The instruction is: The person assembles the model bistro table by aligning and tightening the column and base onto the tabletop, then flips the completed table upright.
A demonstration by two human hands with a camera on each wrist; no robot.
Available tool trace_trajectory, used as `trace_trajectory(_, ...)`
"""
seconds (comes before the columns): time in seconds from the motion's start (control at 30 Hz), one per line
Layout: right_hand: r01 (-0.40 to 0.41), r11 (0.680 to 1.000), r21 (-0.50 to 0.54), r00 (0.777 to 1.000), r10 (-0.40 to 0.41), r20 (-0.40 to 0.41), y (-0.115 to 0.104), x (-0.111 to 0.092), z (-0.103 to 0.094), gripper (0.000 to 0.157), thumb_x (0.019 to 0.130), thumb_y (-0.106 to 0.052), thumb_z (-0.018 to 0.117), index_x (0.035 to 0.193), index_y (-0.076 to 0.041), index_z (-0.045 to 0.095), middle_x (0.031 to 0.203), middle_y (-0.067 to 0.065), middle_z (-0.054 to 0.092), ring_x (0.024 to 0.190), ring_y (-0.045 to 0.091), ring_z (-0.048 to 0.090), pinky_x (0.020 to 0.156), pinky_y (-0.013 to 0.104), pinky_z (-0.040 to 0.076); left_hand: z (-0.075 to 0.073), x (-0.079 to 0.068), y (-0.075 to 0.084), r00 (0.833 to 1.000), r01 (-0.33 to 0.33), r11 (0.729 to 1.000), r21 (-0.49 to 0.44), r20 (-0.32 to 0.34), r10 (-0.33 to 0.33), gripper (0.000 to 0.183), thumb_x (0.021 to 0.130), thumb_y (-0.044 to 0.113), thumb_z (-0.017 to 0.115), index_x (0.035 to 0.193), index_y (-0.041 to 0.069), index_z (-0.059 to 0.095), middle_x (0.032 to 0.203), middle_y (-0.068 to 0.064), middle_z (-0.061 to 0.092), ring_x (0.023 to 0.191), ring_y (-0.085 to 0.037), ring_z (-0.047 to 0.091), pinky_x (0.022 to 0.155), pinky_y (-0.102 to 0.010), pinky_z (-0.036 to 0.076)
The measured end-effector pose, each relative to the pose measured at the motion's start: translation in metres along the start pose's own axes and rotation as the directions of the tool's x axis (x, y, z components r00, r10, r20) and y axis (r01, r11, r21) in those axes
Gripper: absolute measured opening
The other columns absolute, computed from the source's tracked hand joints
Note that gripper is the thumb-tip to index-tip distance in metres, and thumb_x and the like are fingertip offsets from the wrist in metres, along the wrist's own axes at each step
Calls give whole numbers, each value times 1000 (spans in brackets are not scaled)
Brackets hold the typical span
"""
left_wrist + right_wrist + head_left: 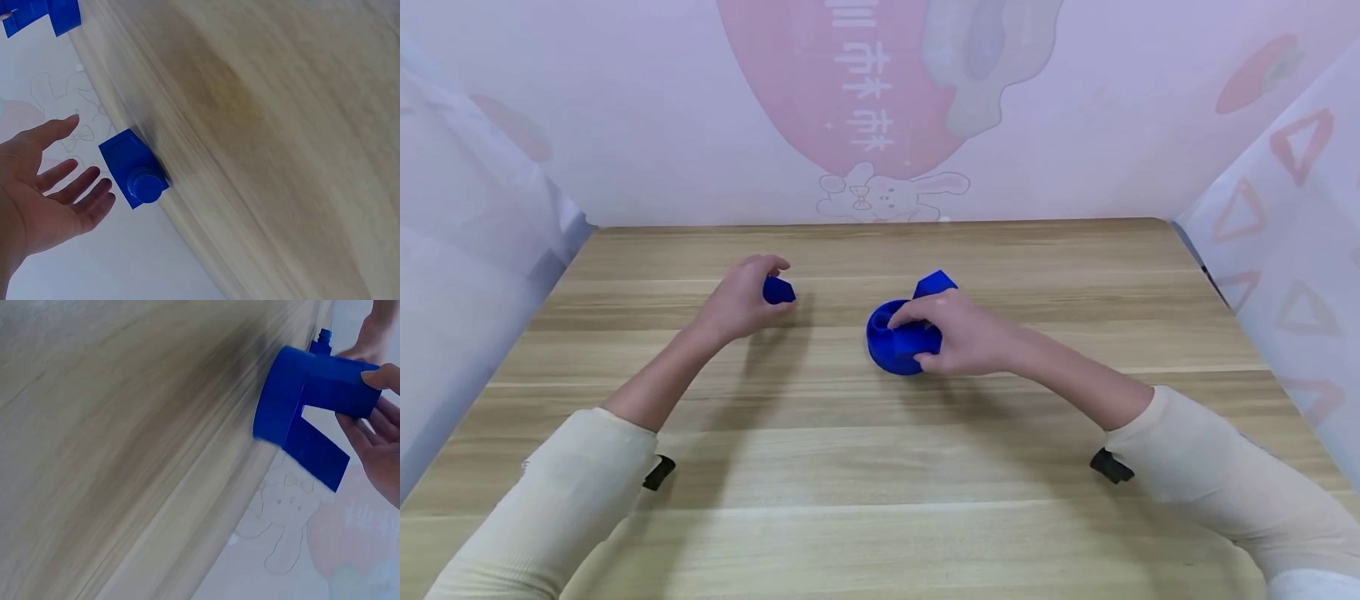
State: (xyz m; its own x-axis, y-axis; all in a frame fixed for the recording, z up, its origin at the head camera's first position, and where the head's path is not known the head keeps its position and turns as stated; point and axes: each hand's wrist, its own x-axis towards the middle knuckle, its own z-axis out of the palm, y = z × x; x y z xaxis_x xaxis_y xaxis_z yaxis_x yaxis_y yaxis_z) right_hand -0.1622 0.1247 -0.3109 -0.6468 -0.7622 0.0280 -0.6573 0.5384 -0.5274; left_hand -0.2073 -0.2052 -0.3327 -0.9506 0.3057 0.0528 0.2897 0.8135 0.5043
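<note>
My left hand [747, 298] is held around a small dark-blue block [778, 290] on the left side of the table. In the left wrist view this block [128, 164] shows flat faces and a round knob; the spread fingers stand apart from it. Right of the middle, my right hand [973, 333] pinches an upright blue piece [344, 387] between thumb and fingers. That piece rises from a round, dish-like blue base [880, 357] with a small ring inside. Behind it slants a flat blue panel [319, 453]; its attachment to the base is unclear.
The wood-grain table [850, 467] ends at a pale printed backdrop [647, 117] at the back, with pale sheets [467, 250] at both sides. Black straps [1111, 467] hang under the cream sleeves [1195, 450].
</note>
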Motion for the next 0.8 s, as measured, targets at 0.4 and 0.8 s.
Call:
trace_trajectory(0.4,160,983,92,987,-159,-16,25,-14,-7,50,77,20,55,118,-4,70,121,7,72,116,24,66,99,43,55,0,3,-8,999,29,996,82,17,-30,59,89,7,80,138,-11,53,134,-35,55,125,-50,55,105,-63,46)
trace_trajectory(0.8,66,989,131,985,-43,-169,27,-22,1,47,81,-14,87,120,3,67,117,13,71,105,27,68,89,43,60,-1,6,-11,996,79,991,109,32,-83,51,92,-5,70,138,-13,51,131,-40,57,124,-53,56,103,-62,48)
